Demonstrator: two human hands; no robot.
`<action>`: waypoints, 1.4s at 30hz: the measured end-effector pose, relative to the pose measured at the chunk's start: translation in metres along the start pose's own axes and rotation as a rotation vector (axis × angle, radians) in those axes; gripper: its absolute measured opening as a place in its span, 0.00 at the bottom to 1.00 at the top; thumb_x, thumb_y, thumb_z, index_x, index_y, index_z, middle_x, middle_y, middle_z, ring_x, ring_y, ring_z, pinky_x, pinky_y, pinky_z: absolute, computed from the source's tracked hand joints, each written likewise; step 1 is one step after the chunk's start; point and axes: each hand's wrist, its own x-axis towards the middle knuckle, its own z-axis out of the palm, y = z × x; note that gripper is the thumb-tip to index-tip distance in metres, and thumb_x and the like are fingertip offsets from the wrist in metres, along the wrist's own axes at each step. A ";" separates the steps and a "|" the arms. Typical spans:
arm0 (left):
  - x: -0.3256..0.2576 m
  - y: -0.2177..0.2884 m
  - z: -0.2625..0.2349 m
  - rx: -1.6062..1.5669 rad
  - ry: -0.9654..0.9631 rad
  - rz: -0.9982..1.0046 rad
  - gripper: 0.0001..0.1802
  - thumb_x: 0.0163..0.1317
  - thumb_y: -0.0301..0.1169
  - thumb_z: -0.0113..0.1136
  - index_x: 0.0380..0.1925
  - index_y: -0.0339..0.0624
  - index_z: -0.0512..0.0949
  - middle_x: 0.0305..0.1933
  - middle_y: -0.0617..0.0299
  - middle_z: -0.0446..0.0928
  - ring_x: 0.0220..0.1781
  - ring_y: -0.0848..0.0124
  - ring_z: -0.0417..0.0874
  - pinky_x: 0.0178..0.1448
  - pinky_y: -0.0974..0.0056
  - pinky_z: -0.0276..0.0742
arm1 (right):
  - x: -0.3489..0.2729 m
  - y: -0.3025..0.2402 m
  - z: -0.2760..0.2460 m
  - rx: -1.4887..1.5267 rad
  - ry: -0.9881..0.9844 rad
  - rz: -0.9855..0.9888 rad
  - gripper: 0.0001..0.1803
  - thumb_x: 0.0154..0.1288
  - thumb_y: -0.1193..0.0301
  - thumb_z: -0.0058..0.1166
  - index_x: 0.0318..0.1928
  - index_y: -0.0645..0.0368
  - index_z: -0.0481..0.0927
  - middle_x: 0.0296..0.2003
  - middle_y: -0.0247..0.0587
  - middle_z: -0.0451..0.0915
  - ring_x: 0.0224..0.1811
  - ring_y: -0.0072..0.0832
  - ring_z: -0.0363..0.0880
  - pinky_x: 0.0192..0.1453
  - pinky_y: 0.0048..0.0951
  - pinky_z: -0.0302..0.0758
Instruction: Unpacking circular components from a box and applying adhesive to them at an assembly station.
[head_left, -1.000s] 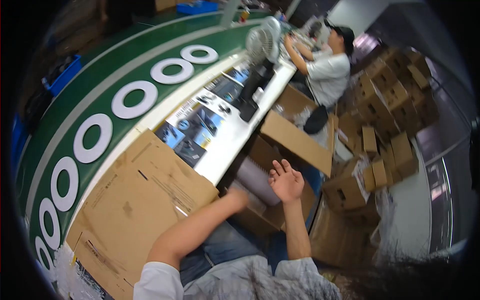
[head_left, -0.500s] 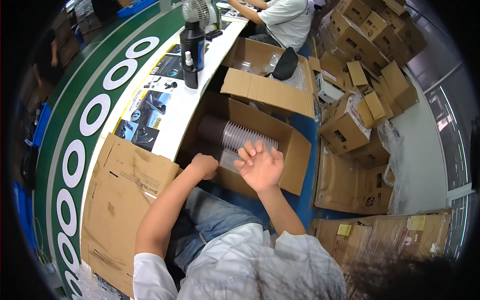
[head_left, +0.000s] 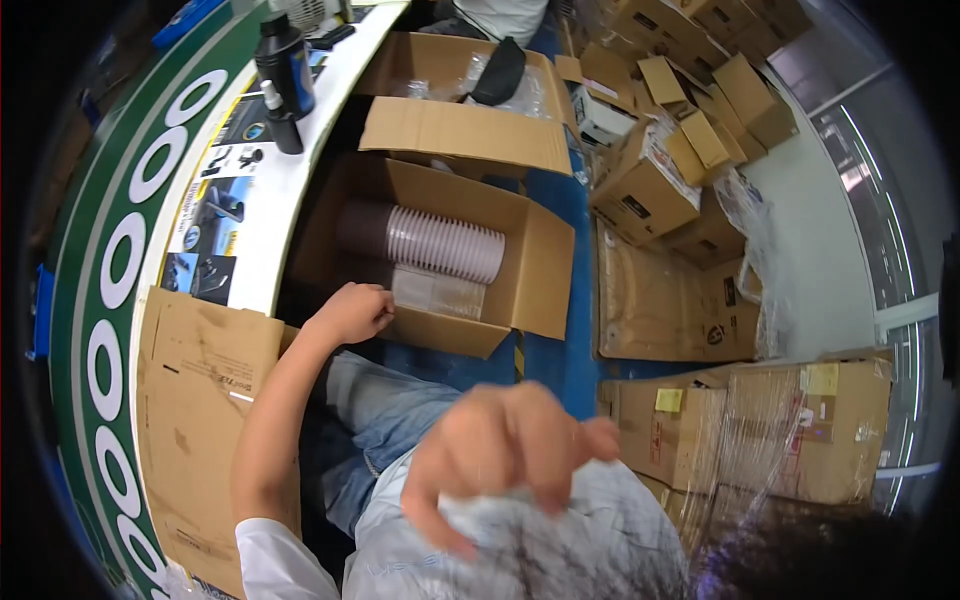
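Note:
My left hand (head_left: 358,312) is closed, its curled fingers at the near left edge of an uncovered cardboard carton (head_left: 415,335). What those fingers hold, if anything, is hidden. Inside the carton lies a long row of nested, ribbed pale plastic rings or cups (head_left: 445,243). A flat, clear plastic-looking stack (head_left: 440,291) lies beside that row. My right hand (head_left: 510,450), somewhat blurred, is raised close in front of my chest. Its fingers are loosely bent and apart, and nothing shows in them.
Left of the carton runs a white bench (head_left: 285,215) with a black bottle (head_left: 287,65), a small spray bottle (head_left: 281,118) and a flattened cardboard sheet (head_left: 205,420). Another carton (head_left: 465,135) with a black pouch (head_left: 498,72) stands beyond. Stacked boxes (head_left: 645,195) fill the right side.
My right hand has moved from above the carton's near side back toward me. My left hand stays at the carton's edge. The view has shifted, showing more of the carton's inside.

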 end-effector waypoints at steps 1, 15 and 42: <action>-0.003 -0.001 0.002 0.111 -0.032 -0.017 0.05 0.52 0.30 0.59 0.28 0.41 0.78 0.31 0.55 0.78 0.39 0.55 0.80 0.45 0.55 0.73 | 0.005 0.006 0.009 0.056 -0.028 -0.015 0.25 0.67 0.48 0.42 0.28 0.57 0.76 0.32 0.40 0.64 0.26 0.25 0.59 0.34 0.33 0.74; -0.005 -0.004 0.009 0.338 -0.101 -0.072 0.05 0.53 0.31 0.56 0.28 0.45 0.79 0.31 0.59 0.78 0.40 0.60 0.79 0.47 0.57 0.69 | 0.008 0.033 0.016 0.229 -0.026 -0.134 0.32 0.62 0.40 0.44 0.27 0.61 0.78 0.29 0.39 0.63 0.22 0.26 0.64 0.27 0.28 0.73; -0.005 -0.005 0.010 0.388 -0.118 -0.092 0.07 0.56 0.33 0.54 0.29 0.44 0.79 0.32 0.57 0.78 0.41 0.59 0.79 0.49 0.55 0.69 | 0.013 0.027 0.021 0.227 0.115 -0.117 0.34 0.61 0.38 0.43 0.28 0.61 0.77 0.25 0.37 0.64 0.21 0.23 0.61 0.23 0.25 0.64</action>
